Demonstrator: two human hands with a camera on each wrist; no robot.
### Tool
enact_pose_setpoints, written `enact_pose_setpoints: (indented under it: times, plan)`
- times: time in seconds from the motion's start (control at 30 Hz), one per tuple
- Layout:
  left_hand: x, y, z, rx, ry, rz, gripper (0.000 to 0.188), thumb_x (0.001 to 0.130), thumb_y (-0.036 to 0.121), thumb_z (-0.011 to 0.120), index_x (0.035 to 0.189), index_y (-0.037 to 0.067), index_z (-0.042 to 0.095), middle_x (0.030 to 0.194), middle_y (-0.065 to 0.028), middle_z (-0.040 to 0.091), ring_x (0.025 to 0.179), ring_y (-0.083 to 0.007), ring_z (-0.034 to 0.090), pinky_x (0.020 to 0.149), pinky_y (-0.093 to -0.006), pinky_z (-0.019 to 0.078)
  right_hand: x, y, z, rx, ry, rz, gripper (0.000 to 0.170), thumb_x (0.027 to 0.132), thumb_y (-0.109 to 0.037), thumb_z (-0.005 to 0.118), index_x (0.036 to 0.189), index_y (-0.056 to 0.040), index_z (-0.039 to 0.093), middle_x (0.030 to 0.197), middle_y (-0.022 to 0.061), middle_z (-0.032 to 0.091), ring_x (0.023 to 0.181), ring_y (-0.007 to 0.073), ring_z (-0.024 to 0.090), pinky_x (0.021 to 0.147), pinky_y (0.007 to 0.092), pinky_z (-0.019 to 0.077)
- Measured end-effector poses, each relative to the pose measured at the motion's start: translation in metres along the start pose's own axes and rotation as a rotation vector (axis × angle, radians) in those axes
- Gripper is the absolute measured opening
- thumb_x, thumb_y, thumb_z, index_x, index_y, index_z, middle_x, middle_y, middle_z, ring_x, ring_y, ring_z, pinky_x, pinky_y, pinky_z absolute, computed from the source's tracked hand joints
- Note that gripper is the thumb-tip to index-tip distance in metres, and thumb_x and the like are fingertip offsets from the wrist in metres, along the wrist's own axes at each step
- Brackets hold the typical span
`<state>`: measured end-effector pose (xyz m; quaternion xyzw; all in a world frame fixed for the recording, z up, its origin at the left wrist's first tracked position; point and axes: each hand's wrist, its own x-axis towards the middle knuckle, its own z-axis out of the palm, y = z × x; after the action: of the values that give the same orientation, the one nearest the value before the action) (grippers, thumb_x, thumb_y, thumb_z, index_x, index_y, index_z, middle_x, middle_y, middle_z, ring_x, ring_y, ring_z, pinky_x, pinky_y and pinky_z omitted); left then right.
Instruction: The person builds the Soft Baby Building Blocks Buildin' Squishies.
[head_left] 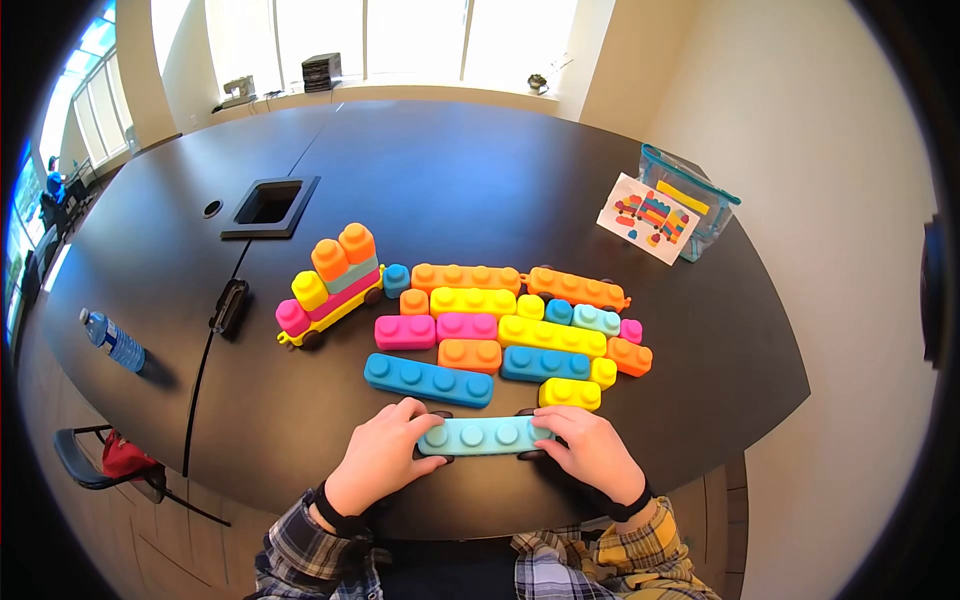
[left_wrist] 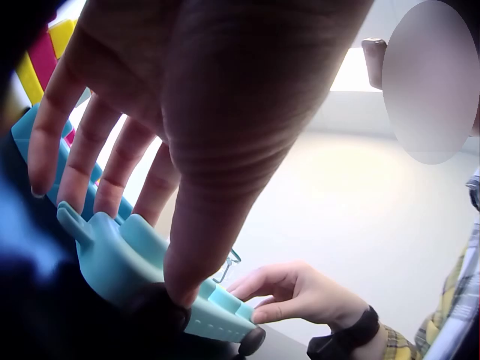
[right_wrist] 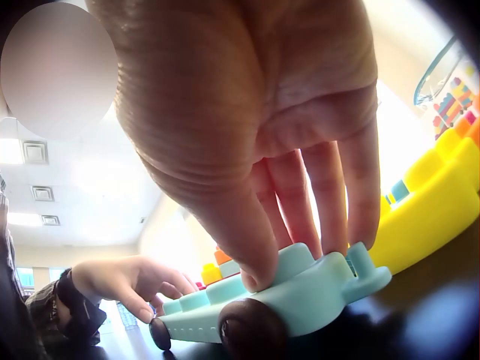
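Note:
At the table's near edge sits a light teal wheeled block car (head_left: 480, 436), with a row of studs on top and dark wheels. My left hand (head_left: 385, 447) grips its left end, thumb on the near side and fingers on the far side. The right hand (head_left: 592, 450) holds the opposite end in the same way. In the left wrist view, a hitch loop sticks out from the car (left_wrist: 112, 259); the right wrist view shows another at the other end. Just beyond lie a long blue block (head_left: 428, 380) and a yellow block (head_left: 570, 393).
Farther in are rows of coloured blocks (head_left: 550, 337), orange wheeled cars (head_left: 577, 289) and a yellow wheeled car (head_left: 335, 312) stacked with blocks. A picture card (head_left: 650, 218) leans on a clear zip bag (head_left: 708, 215) at right. A water bottle (head_left: 113, 342) stands left.

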<state>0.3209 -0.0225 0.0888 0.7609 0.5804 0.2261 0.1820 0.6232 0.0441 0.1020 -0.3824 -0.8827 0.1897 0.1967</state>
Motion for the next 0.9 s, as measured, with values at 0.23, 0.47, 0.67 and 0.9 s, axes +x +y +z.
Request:
enact_pose_setpoints:
  times: [0.23, 0.47, 0.67, 0.9]
  plan:
    - [0.000, -0.001, 0.000, -0.006, 0.002, 0.010, 0.046, 0.079, 0.027, 0.089, 0.120, 0.014, 0.073, 0.115, -0.0052, 0.065, 0.108, -0.0286, 0.066, 0.090, -0.0408, 0.0568, 0.000, 0.004, 0.002, -0.014, 0.020, -0.039, 0.029, 0.084, -0.009, 0.078, 0.113, -0.0066, 0.071, 0.115, 0.0087, 0.074, 0.104, 0.0313, 0.071, 0.086, 0.0402, 0.0600]
    - [-0.002, -0.001, -0.002, 0.014, -0.013, 0.013, 0.047, 0.081, 0.027, 0.088, 0.123, 0.013, 0.071, 0.114, -0.0064, 0.064, 0.109, -0.0292, 0.066, 0.090, -0.0410, 0.0565, 0.032, 0.005, -0.037, -0.052, -0.075, 0.014, 0.043, 0.091, -0.027, 0.079, 0.127, -0.0057, 0.070, 0.118, 0.0164, 0.074, 0.107, 0.0363, 0.071, 0.093, 0.0420, 0.0575]
    - [-0.002, 0.005, -0.003, 0.009, -0.005, 0.024, 0.053, 0.082, 0.031, 0.087, 0.126, 0.009, 0.068, 0.119, -0.0087, 0.064, 0.112, -0.0315, 0.064, 0.094, -0.0420, 0.0553, 0.131, 0.059, -0.059, -0.123, 0.027, -0.131, 0.043, 0.093, -0.028, 0.077, 0.126, -0.0016, 0.069, 0.115, 0.0184, 0.074, 0.108, 0.0375, 0.070, 0.096, 0.0421, 0.0558]
    - [-0.003, 0.004, -0.004, -0.005, -0.002, 0.078, 0.056, 0.084, 0.031, 0.086, 0.130, 0.007, 0.065, 0.125, -0.0114, 0.064, 0.114, -0.0340, 0.063, 0.098, -0.0430, 0.0541, 0.214, 0.096, -0.024, -0.252, -0.070, -0.040, 0.041, 0.092, -0.024, 0.076, 0.126, -0.0037, 0.069, 0.118, 0.0173, 0.073, 0.114, 0.0362, 0.069, 0.100, 0.0448, 0.0550]
